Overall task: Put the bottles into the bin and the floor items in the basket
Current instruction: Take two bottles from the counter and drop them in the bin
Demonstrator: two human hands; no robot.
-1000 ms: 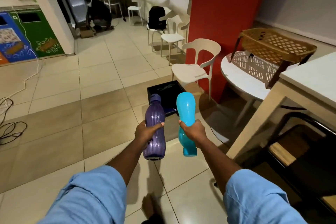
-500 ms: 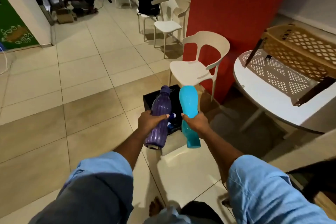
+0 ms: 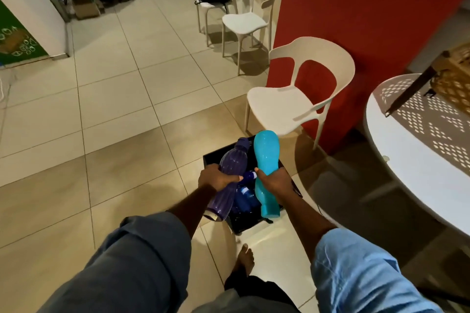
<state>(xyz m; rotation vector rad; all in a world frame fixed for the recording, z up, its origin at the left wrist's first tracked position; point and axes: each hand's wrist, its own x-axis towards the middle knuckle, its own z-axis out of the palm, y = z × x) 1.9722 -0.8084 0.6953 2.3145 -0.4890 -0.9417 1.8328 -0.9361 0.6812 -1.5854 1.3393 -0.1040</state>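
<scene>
Both hands loaded, bottles over the bin.

Left hand [image 3: 218, 177] fingers [image 3: 235, 178] wrapped around the waist of the purple bottle [image 3: 227, 177], tilted, cap end away from the person. Right hand [image 3: 275, 180] fingers curled on the neck of the turquoise bottle [image 3: 266, 160], held bottom-up, cap end low. Both hang above the black bin [image 3: 250, 225] on the tiled floor [image 3: 122, 119]; a dark blue bottle [image 3: 245, 192] lies inside it, between the two. Bare foot [image 3: 244, 258] just short of the bin. White chair [image 3: 287, 107] just beyond it, against the red wall [image 3: 356, 7]. Woven basket [image 3: 455, 79] sits on the round tabletop [image 3: 419, 160] at right.
</scene>
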